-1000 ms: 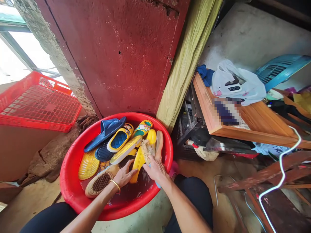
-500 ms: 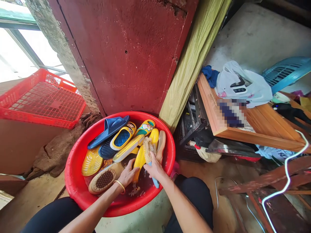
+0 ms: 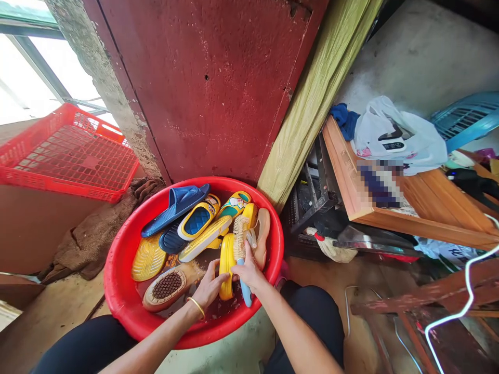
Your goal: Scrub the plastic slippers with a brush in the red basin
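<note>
My left hand (image 3: pixel 209 286), with a bangle at the wrist, is closed on the near end of a yellow slipper (image 3: pixel 226 257) that stands on its edge. My right hand (image 3: pixel 251 272) grips a scrub brush (image 3: pixel 240 234) by its blue handle, bristles up beside the slipper; its thumb reaches toward the slipper's side. Both are inside a red tub (image 3: pixel 117 283) of brownish water. Around them lie a blue slide (image 3: pixel 173 210), a yellow slipper with blue lining (image 3: pixel 198 218), an upturned tan shoe (image 3: pixel 169 288) and a beige shoe (image 3: pixel 263 231).
An empty red plastic crate (image 3: pixel 78 156) is at the left, above a brown sack (image 3: pixel 83 236). Behind the tub stands a dark red door (image 3: pixel 206 114). To the right, a wooden table (image 3: pixel 432 200) carries a white plastic bag (image 3: pixel 397 137). A white cable (image 3: pixel 470 288) hangs at the far right.
The yellow slipper has been tipped more upright between my hands. The brush has turned slightly, its handle pointing more steeply toward me. The whole view has shifted a little.
</note>
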### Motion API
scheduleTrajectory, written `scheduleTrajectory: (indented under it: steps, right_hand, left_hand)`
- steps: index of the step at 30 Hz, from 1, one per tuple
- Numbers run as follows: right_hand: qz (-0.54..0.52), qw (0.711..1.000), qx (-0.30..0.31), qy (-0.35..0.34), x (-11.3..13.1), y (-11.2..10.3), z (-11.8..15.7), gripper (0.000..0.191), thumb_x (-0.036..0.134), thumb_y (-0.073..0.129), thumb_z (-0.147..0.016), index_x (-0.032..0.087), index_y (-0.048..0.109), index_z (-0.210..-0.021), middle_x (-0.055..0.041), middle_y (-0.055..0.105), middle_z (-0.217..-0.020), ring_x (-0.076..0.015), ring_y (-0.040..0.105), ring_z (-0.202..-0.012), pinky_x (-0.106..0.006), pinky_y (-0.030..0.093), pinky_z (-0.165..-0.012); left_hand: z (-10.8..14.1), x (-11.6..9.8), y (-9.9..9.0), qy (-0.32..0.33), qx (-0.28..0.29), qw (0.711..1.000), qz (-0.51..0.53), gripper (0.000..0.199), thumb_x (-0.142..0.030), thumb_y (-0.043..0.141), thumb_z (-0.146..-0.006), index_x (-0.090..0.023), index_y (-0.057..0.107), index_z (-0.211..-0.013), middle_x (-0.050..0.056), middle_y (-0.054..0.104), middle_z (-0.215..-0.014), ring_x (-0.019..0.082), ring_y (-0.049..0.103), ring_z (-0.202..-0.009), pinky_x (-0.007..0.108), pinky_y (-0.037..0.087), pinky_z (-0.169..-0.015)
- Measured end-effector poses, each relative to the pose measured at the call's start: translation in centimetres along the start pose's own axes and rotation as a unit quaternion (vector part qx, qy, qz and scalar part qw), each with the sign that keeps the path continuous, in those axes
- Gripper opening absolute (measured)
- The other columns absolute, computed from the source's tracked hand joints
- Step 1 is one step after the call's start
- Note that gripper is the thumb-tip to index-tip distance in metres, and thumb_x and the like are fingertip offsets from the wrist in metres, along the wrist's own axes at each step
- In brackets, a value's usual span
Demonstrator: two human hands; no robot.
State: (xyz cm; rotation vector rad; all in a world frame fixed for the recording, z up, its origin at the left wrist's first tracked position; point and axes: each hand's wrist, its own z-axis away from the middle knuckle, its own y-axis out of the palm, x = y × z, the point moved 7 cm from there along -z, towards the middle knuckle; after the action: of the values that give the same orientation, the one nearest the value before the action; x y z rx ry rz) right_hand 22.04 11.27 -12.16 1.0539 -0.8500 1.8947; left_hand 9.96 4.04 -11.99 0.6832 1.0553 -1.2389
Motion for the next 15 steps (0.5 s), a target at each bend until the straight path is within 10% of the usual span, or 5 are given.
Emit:
scheduleTrajectory:
  steps: [15]
  right_hand:
    - [0.011,0.999,0.019,0.036,0.8,-0.2,0.7,0.110,0.015,0.062,-0.074,0.028,-0.001,-0.164,-0.0024,0.068,-0.100,-0.0148,0.063,-0.066,-0.029,0.056,-0.064]
  left_hand:
    - [-0.7,0.7,-0.1,0.008,0.024,0.999,0.023,0.062,-0.040,0.062,-0.071,-0.018,0.051,-0.128,0.010,0.076,-0.109,0.029,0.072,-0.097,0.042,0.058,-0.082]
